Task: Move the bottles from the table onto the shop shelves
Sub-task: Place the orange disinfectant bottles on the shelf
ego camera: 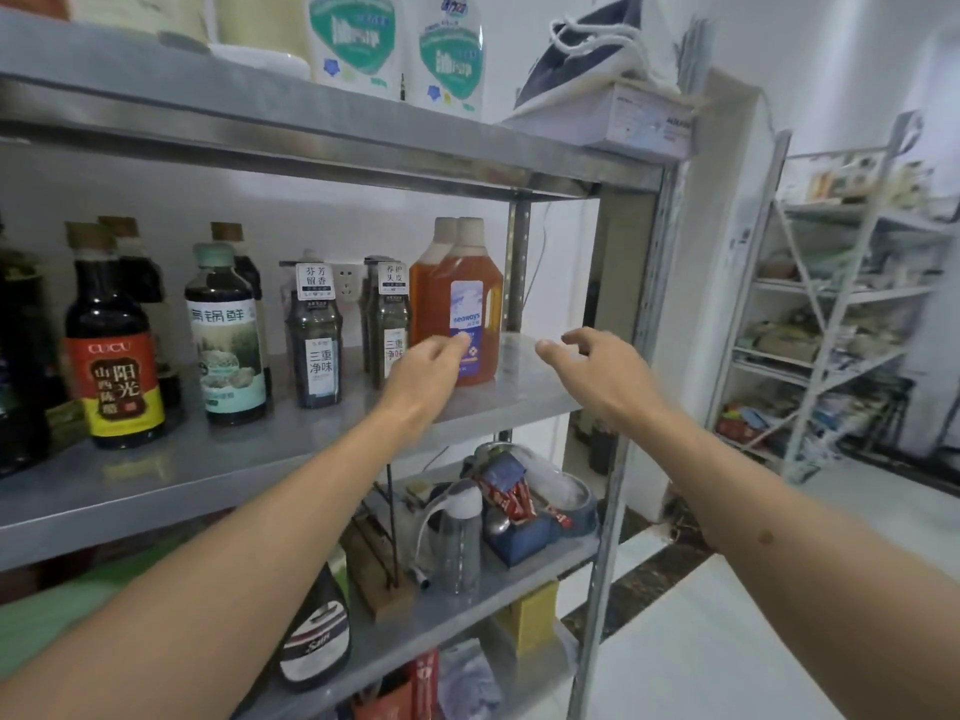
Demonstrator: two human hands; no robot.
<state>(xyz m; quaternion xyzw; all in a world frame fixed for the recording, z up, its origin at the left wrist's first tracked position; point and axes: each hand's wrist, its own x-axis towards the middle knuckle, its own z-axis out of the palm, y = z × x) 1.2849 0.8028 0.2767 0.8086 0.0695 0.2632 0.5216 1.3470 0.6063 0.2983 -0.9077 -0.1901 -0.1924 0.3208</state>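
I am looking at a metal shelf (524, 392) full of bottles. My left hand (423, 376) is reaching up to the orange bottle (470, 304), which is standing upright near the right end of the shelf. Its fingertips are touching the blue label, and the fingers are loosely bent, not wrapped around it. My right hand (597, 366) is hanging in the air just right of the bottle, fingers spread and holding nothing. A second orange bottle (428, 283) is standing right behind it.
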